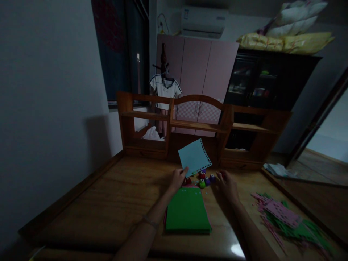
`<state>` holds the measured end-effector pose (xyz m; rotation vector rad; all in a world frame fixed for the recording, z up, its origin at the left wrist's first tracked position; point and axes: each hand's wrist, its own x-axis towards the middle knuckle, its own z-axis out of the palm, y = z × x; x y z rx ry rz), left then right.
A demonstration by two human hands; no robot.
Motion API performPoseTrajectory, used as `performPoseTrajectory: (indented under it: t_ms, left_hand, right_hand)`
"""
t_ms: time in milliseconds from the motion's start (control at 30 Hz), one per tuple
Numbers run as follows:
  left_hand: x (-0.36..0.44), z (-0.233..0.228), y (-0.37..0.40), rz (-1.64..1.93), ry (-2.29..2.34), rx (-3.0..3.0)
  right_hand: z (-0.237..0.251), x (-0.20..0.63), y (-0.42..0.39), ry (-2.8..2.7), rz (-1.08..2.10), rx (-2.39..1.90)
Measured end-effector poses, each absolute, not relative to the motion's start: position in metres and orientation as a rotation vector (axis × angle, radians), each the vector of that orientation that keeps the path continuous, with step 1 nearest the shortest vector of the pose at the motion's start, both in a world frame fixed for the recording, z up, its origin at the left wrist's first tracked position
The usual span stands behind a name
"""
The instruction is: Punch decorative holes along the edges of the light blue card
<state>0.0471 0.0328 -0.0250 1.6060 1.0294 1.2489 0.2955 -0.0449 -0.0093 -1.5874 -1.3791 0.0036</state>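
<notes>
The left hand [178, 178] pinches a pale blue sheet [194, 157] by its lower corner, fingers closed on it, and holds it raised and tilted off the desk [108, 195], so that its punched edges, a row of small holes along the top and right sides, stand free in the air toward 12 o'clock. Held by one corner like that, the sheet stays clear of everything below and its whole face can be seen. The right hand [227, 183] rests low on the desk at about 1 o'clock from the green stack [187, 210], fingers loosely spread and half open, gripping nothing that can be made out; its fingertips lie just beside a cluster of small coloured punches [205, 178], red, green and purple, which sit between the two hands, within easy reach of either. The green stack lies flat right in front of the person, with a pink edge showing beneath it and a few paper dots scattered on its top, likely fallen from the punching. Out at 3 o'clock, well apart from the hands, a loose heap of pink and green punched sheets [282, 215] is spread over the desk, seemingly set aside there. The light is dim, so finer detail of the punches is hard to tell.
</notes>
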Motion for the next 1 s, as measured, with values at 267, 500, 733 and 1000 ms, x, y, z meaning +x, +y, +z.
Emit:
performPoseTrajectory:
  t_ms: [267, 500, 733, 1000]
  left_hand:
    - [0.046, -0.010, 0.023, 1.339, 1.116, 1.555]
    - [0.040, -0.010, 0.022, 1.352, 1.146, 1.542]
    - [0.038, -0.007, 0.019, 1.345, 1.162, 1.601]
    - [0.039, -0.011, 0.022, 1.327, 1.200, 1.628]
  right_hand:
    - [-0.019, 0.314, -0.043, -1.476, 0.063, -1.628]
    - [-0.018, 0.309, -0.040, -1.456, 0.161, -1.666]
    - [-0.019, 0.303, -0.037, -1.598, 0.176, -1.555]
    - [-0.033, 0.313, -0.026, -1.742, 0.029, -1.571]
